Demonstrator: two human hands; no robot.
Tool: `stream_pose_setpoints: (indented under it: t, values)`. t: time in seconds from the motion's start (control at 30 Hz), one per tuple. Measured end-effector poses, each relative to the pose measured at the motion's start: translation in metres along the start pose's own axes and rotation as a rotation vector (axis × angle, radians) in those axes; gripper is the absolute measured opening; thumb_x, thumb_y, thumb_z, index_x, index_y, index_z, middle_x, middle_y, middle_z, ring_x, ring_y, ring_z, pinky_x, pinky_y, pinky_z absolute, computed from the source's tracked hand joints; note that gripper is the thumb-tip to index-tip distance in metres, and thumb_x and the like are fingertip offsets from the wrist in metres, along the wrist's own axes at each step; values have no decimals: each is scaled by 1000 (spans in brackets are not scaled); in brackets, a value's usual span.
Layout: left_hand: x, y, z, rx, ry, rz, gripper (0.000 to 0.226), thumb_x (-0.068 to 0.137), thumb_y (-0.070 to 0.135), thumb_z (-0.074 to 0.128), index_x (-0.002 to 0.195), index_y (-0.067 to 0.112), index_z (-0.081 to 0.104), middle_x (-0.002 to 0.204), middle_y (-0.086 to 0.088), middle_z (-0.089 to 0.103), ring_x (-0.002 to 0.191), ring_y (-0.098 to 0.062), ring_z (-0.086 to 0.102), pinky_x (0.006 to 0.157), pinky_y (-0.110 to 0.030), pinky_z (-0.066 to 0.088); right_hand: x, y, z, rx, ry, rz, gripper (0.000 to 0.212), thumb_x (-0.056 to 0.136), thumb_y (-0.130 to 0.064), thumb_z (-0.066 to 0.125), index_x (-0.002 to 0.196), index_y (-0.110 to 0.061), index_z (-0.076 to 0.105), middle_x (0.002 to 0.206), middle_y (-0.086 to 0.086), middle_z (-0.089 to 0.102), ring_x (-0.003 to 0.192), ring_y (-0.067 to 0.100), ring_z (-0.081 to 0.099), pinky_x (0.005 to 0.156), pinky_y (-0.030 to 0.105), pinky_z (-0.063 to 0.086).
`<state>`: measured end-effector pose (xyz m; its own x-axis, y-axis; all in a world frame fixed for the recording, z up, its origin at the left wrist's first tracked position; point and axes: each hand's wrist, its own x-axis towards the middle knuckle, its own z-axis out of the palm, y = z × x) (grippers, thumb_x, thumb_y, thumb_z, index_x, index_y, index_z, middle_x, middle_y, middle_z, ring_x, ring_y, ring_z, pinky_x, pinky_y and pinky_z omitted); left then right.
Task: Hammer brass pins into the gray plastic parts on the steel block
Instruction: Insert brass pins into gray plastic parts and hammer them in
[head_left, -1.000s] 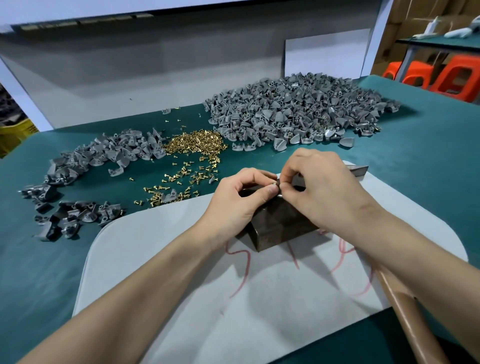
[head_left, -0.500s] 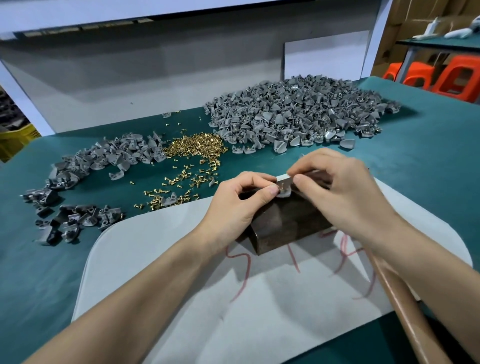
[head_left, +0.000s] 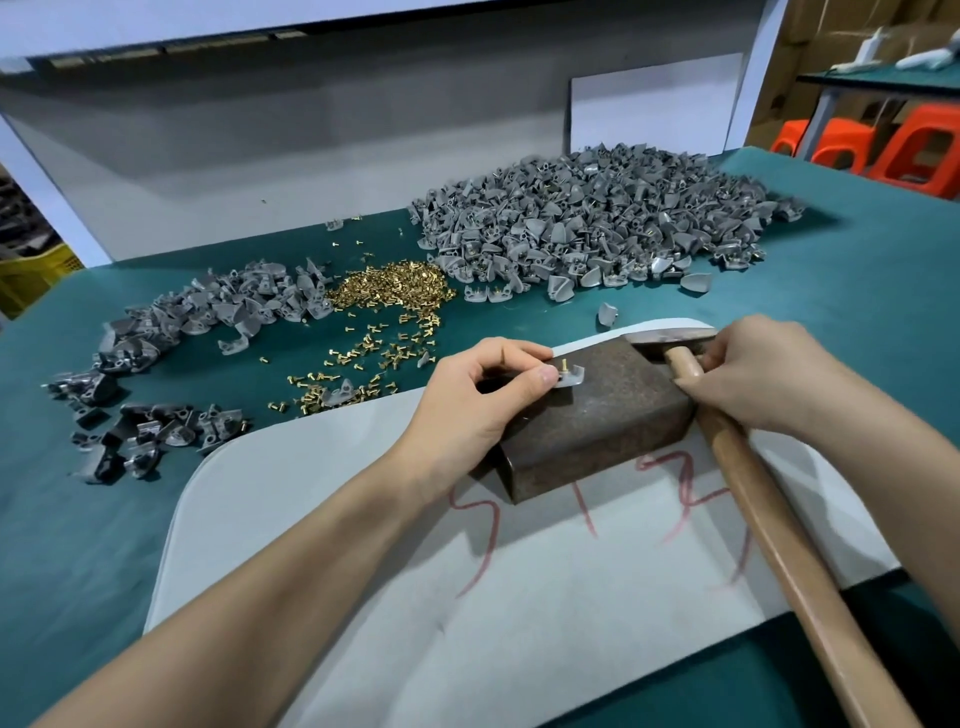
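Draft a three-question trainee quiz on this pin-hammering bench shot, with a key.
1. True or false: the right hand grips the hammer by its handle, close to the head.
2. Where does the main heap of brass pins lie?
A) between the left gray heap and the large gray heap
B) on the white mat
C) inside a box
3. Short answer: what stands upright in the gray plastic part that the left hand pinches on the steel block?

Key: 1 true; 2 A; 3 a brass pin.
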<state>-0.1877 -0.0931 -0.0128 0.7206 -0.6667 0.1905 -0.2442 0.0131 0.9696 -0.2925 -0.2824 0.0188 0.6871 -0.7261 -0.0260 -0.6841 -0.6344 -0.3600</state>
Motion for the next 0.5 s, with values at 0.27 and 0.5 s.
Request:
stream_pose_setpoints:
  t: [0.27, 0.5]
  values:
    - [2, -2, -3, 24, -45, 17, 13, 82, 11, 70, 74, 21, 67, 108, 6, 67, 92, 0, 61, 80, -13, 44, -7, 9, -29, 698, -288, 15, 11, 82, -3, 61, 75, -4, 52, 47, 7, 51, 33, 11, 46, 36, 19, 39]
    - [1, -4, -4, 63, -89, 66, 23, 83, -1, 65, 78, 21, 65, 108, 4, 66, 93, 0, 60, 83, -12, 43, -45, -20, -50, 723, -386, -244, 25, 92, -23, 57, 73, -8, 50, 55, 7, 52, 31, 13, 39, 32, 17, 32]
